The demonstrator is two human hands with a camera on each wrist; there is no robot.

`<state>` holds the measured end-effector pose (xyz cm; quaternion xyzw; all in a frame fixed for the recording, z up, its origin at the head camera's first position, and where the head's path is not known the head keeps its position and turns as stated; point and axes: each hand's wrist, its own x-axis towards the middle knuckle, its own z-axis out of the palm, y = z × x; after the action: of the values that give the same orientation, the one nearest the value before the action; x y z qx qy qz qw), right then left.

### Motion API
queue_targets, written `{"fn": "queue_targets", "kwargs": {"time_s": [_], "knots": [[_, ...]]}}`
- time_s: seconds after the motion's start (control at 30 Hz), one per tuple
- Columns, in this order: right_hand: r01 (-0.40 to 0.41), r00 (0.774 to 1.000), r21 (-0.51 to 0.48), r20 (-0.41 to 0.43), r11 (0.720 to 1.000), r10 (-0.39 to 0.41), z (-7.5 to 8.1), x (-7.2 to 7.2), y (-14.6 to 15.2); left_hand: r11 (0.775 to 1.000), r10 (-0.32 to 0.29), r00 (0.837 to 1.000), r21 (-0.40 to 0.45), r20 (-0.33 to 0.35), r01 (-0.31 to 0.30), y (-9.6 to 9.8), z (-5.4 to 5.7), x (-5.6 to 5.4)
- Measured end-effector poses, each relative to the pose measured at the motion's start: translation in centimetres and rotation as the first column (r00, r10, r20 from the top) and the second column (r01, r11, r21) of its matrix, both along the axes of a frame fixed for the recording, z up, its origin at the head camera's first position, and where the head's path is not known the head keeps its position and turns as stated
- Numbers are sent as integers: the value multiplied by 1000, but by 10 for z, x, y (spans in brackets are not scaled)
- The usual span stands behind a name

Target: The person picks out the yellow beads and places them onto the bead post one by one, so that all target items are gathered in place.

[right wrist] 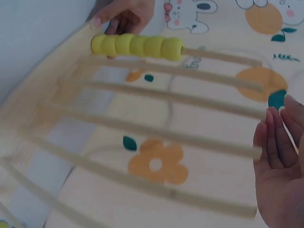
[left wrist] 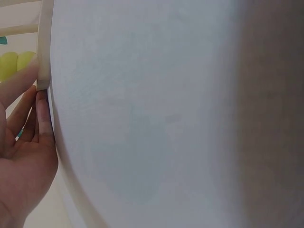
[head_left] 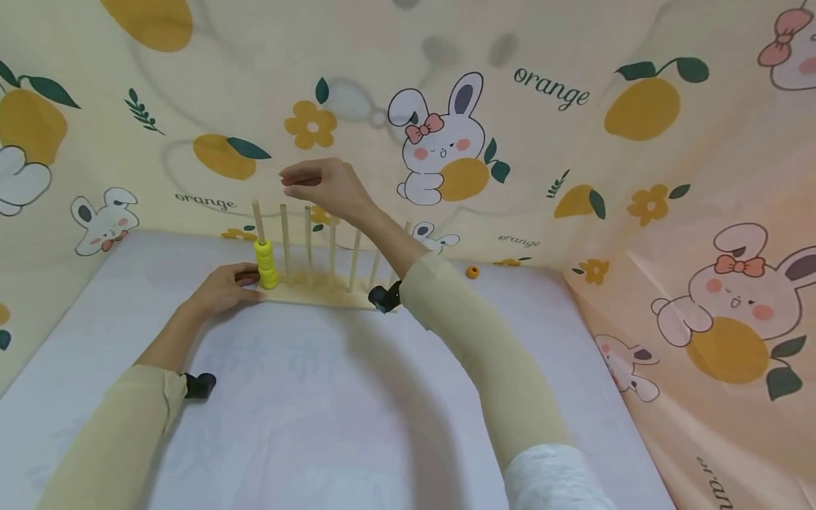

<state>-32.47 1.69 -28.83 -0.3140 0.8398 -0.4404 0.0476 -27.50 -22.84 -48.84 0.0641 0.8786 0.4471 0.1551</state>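
A wooden peg rack (head_left: 319,296) stands toward the back of the table, with several upright wooden pegs along its base. Several yellow beads (head_left: 265,263) are stacked on its leftmost peg; the right wrist view shows these yellow beads (right wrist: 137,46) packed against the base. My left hand (head_left: 223,289) grips the left end of the base, its thumb (left wrist: 23,80) beside the beads. Above the pegs, to the right of the beaded one, hovers my right hand (head_left: 328,185), fingers loosely bent and thumb apart. Nothing shows between them in the right wrist view of that hand (right wrist: 280,166).
A small orange bead (head_left: 472,272) lies on the white tabletop (head_left: 306,411), right of the rack near the back edge. Patterned cloth (head_left: 395,57) hangs behind the table and along its right side. My right forearm (head_left: 484,361) crosses in front of the rack's right end.
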Motion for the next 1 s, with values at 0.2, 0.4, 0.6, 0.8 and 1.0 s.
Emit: {"fn": "queue_targets", "kwargs": {"time_s": [0.2, 0.4, 0.6, 0.8, 1.0], "knots": [[11, 998, -99, 67, 995, -5, 3, -3, 23, 1000, 5, 1000, 1, 9, -5, 0, 1, 1], [29, 997, -167, 73, 986, -17, 4, -7, 53, 1000, 8, 1000, 6, 11, -9, 0, 1, 0], [62, 997, -209, 54, 976, -52, 0, -12, 86, 1000, 5, 1000, -2, 5, -5, -1, 1, 0], [121, 992, -195, 60, 973, -111, -7, -12, 116, 1000, -10, 1000, -11, 0, 10, -2, 4, 0], [185, 980, -166, 100, 968, -171, -19, -8, 137, 1000, -3, 1000, -11, 17, 3, 0, 4, 1]]}}
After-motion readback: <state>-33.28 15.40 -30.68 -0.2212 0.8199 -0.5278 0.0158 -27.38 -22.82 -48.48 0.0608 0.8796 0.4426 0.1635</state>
